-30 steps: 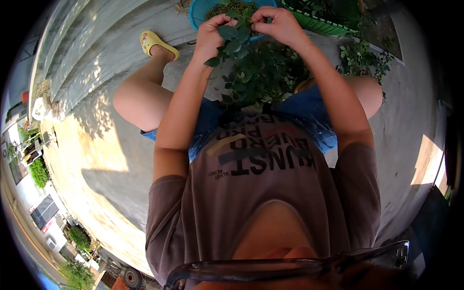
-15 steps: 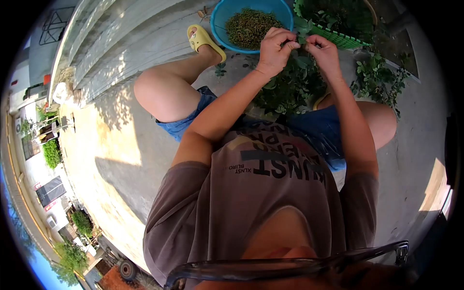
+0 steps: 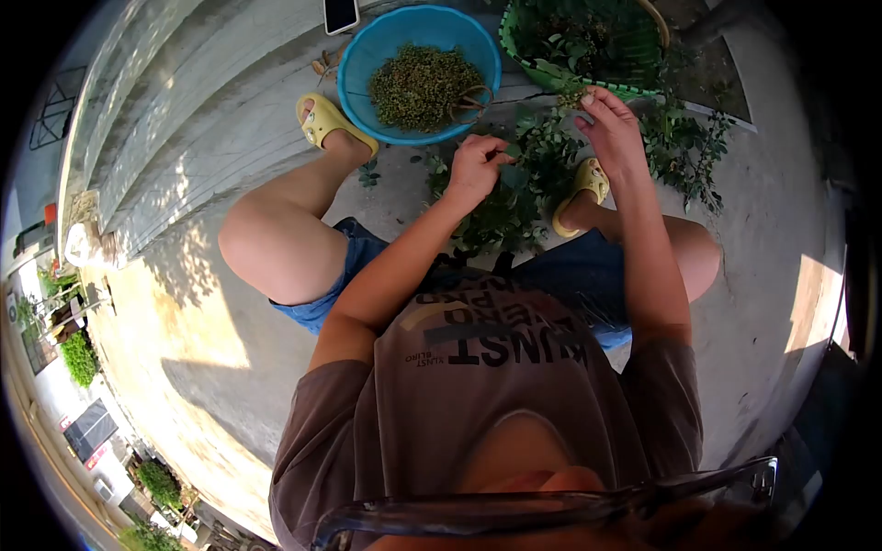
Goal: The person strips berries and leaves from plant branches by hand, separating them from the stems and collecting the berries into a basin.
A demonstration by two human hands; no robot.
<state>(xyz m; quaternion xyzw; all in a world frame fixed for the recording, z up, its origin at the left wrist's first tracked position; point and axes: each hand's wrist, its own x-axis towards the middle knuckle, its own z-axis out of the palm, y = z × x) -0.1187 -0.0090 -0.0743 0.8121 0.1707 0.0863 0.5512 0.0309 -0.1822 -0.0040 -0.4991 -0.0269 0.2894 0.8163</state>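
Observation:
My right hand [image 3: 613,129] is raised near the green basket, with thumb and fingertips pinched on a small sprig of green berries [image 3: 571,95]. Lower and to the left, my left hand [image 3: 475,171] has its fingers closed, and a green leaf shows at the fingertips. Beneath and between both hands lies a pile of leafy branches [image 3: 503,213] on the ground. Just beyond my left hand stands a blue basin [image 3: 347,103] holding a heap of small greenish-brown berries [image 3: 423,87], with a few bare stems over its right side.
A green woven basket [image 3: 634,92] with leafy cuttings stands at the top right. More leafy branches [image 3: 691,147] lie on the concrete beside it. Grey steps [image 3: 230,87] rise at the left, with a phone [image 3: 341,15] near the basin. My yellow slippers [image 3: 322,121] flank the pile.
My hands, together on a sprig before, have separated. My left hand has dropped down and left towards the leafy pile. The view has shifted, bringing the phone into sight.

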